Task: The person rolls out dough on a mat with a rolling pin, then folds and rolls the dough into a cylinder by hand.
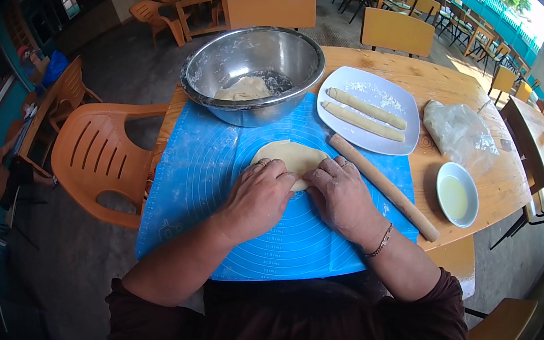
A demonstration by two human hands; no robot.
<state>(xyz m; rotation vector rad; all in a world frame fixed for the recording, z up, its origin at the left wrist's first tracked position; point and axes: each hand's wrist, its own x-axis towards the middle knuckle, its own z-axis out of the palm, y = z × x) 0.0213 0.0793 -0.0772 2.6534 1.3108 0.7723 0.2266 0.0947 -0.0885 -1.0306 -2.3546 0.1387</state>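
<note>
A flat, rolled-out sheet of pale dough (291,155) lies on the blue measuring mat (213,152). My left hand (261,192) has its curled fingers on the dough's near left edge. On the near right edge, my right hand (343,196) pinches the dough, its fingers bent. The hands hide the near rim of the sheet, and the fingertips are partly covered. A wooden rolling pin (385,188) rests diagonally to the right of my right hand, apart from it.
Beyond the dough stands a steel bowl (252,110) holding a dough lump (244,90). A white plate (374,81) carries two dough strips (363,121). At right are a plastic bag (461,133) and a small bowl of yellowish liquid (457,196). An orange chair (100,156) stands left; a person sits farther left.
</note>
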